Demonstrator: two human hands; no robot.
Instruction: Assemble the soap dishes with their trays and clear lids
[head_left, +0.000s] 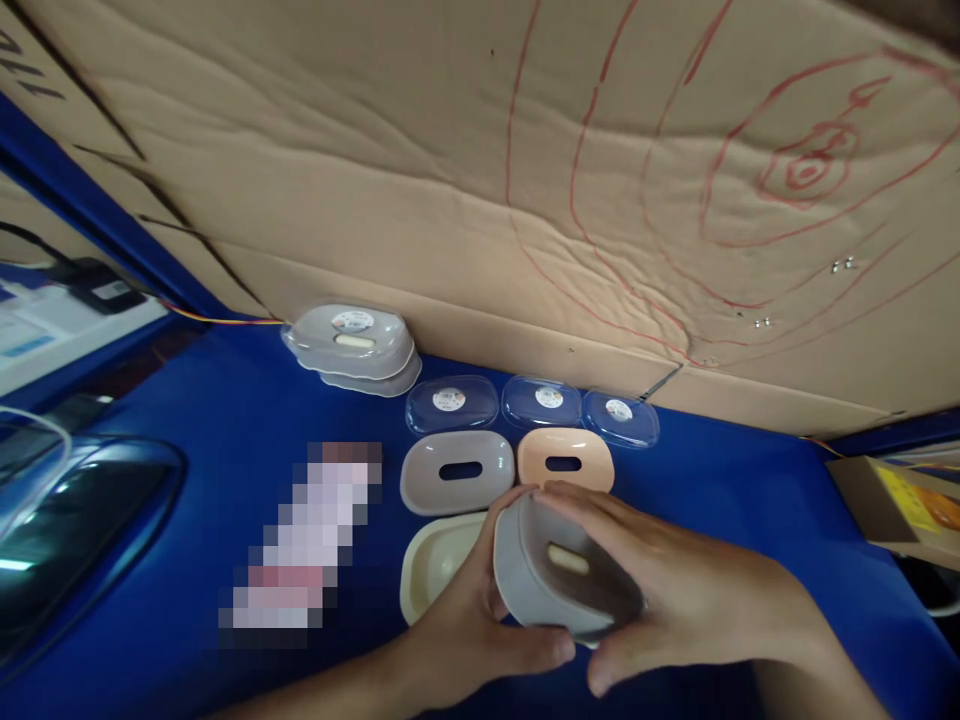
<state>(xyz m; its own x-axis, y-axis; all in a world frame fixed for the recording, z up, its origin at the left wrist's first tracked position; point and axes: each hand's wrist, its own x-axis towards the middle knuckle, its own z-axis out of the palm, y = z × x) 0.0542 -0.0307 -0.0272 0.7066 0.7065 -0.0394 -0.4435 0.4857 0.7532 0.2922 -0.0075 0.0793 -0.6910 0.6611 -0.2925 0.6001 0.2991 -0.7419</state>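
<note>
Gripping gray oval dish [525, 565] between curled hands [566, 600].

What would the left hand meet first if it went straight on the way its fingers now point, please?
Beyond the grey container in its grip, the left hand would probably meet the peach dish first, or pass above it; depth is unclear.

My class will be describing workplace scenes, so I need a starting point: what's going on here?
A person's left hand and right hand hold a grey container between them, its slotted inside partly in view, above a blue table. Just behind it lie a grey-brown slotted tray and a peach slotted tray; a cream dish is partly hidden by the left hand. Three clear lids with round stickers lie in a row by the cardboard wall, and a grey stack stands further left.
</note>
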